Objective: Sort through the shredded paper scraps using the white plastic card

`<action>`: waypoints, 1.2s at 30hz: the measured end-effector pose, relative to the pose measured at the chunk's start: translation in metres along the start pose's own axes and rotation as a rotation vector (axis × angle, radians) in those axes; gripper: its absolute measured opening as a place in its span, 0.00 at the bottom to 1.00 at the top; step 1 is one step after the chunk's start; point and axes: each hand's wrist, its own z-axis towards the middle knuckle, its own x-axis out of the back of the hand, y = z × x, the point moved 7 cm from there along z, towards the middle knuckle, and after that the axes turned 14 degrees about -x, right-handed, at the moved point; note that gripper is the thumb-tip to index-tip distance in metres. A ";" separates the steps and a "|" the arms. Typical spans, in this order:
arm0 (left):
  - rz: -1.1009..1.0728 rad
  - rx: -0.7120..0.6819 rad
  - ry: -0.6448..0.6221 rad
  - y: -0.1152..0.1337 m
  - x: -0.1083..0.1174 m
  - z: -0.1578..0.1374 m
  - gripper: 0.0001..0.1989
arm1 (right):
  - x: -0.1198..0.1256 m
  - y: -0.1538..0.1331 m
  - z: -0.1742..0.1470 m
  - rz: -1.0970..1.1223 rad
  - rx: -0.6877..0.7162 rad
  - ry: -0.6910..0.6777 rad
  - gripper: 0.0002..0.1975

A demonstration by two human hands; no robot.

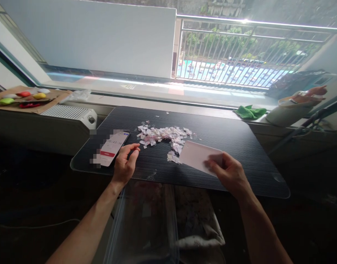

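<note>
Right hand [230, 168] pinches a white card [197, 156] beside paper scraps [162, 135].
The card extends toward ten o'clock from thumb and fingers; the left hand [126, 163] curls loosely, thumb and forefinger slightly parted, with the scraps at its two o'clock and a smartphone [115, 146] at eleven.

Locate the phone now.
In the head view, the phone is on the left of the table, beside the left hand, left of the paper scraps.

Left forearm [88, 216] and right forearm [260, 220], both bare and smoothly tapering toward equally bare wrists [118, 184]; left hand [125, 161] and right hand [233, 170] likewise bare, fingers [127, 149] slim and jointed.
</note>
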 end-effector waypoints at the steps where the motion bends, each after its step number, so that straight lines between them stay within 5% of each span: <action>1: 0.002 0.000 -0.001 0.000 0.000 0.000 0.16 | -0.001 0.000 -0.002 -0.015 0.004 -0.003 0.11; 12: 0.038 -0.046 -0.016 0.003 0.000 0.000 0.15 | 0.010 -0.001 -0.007 -0.002 -0.024 -0.042 0.10; 23: 0.157 -0.324 -0.090 0.021 -0.008 0.003 0.11 | 0.010 0.004 -0.003 0.015 -0.061 -0.141 0.10; 31: 0.154 -0.280 -0.110 0.019 -0.009 0.003 0.12 | 0.026 0.009 0.010 0.066 -0.179 -0.158 0.13; 36: 0.147 -0.250 -0.110 0.018 -0.009 0.004 0.12 | 0.009 0.015 0.016 0.108 -0.252 -0.275 0.14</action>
